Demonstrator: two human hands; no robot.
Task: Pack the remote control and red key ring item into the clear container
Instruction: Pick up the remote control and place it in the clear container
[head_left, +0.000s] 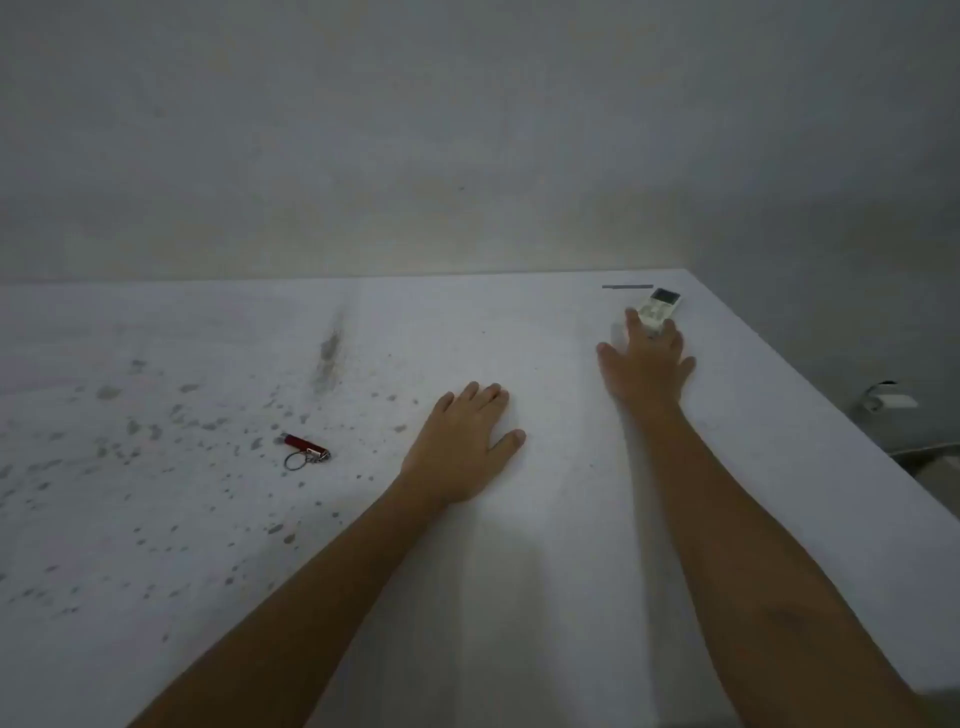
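Note:
A white remote control (660, 306) lies near the table's far right corner, its small screen pointing away from me. My right hand (647, 364) is stretched out to it with fingers spread, and the fingertips rest on its near end without closing around it. My left hand (462, 441) lies flat, palm down, on the white table (545, 571) with fingers apart and nothing in it. The red key ring item (306, 448), a small red body with a metal ring, lies on the table left of my left hand. I cannot make out a clear container.
A thin dark strip (627, 286) lies at the table's back edge, just left of the remote. Grey stains (130, 431) speckle the table's left half. The right edge runs diagonally; beyond it a small white object (889, 401) sits lower down. A plain wall stands behind.

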